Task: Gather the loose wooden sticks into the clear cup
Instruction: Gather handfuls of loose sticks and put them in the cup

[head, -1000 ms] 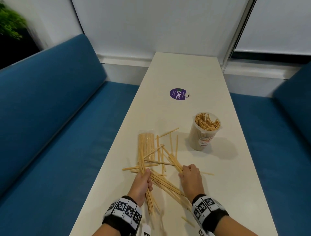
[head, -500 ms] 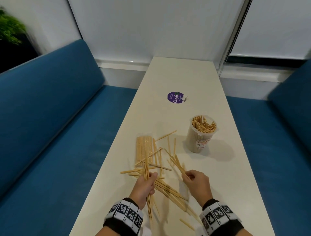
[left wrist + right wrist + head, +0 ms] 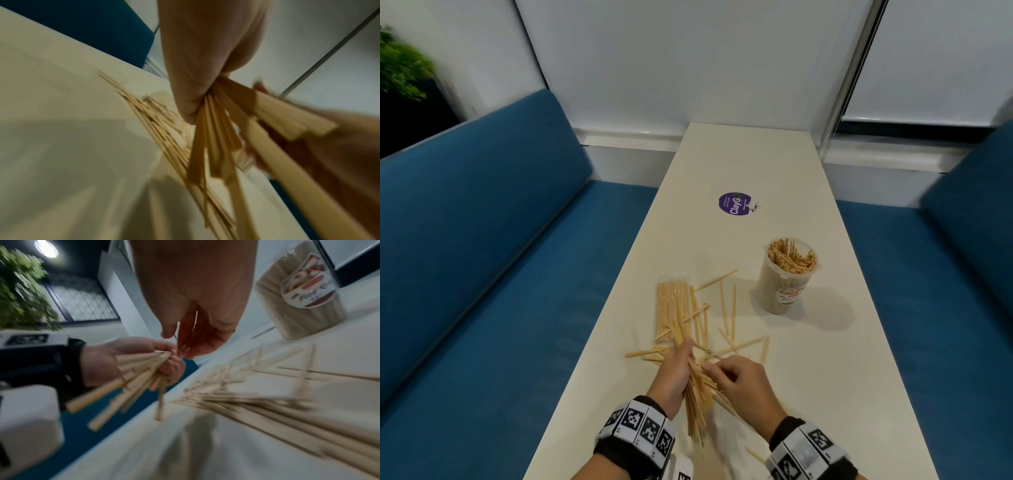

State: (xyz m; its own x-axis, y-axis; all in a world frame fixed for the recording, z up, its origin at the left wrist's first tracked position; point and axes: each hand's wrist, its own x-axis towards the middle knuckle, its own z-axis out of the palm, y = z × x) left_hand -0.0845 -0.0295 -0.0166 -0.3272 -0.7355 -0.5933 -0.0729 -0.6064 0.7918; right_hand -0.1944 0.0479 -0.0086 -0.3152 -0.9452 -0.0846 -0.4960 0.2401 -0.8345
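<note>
Gripped in the left hand (image 3: 671, 373) is a bundle of sticks (image 3: 697, 407), fingers and thumb curled round it near the tabletop's (image 3: 825, 377) near edge; the bundle fans out below the fist toward the person. From the left wrist view the sticks spread out from the closed fingers (image 3: 191, 100), their lower ends pointing down at the surface. Just beside it, the right hand (image 3: 743, 383) reaches across with fingers bent, fingertips at the top of the bundle; whether it pinches a stick there cannot be told, as the right wrist view is blurred.

A clear cup (image 3: 786, 277) stands upright toward the right edge, well apart from both hands, packed with sticks standing on end, and it carries a label on its side. Loose sticks (image 3: 726, 308) lie scattered on the surface between the cup and the hands, some crossing each other. Near the left edge lies a clear packet (image 3: 673, 308) of sticks laid side by side. Farther along the middle is a round purple sticker (image 3: 734, 203). Both wrists wear black bands with square black-and-white markers.
</note>
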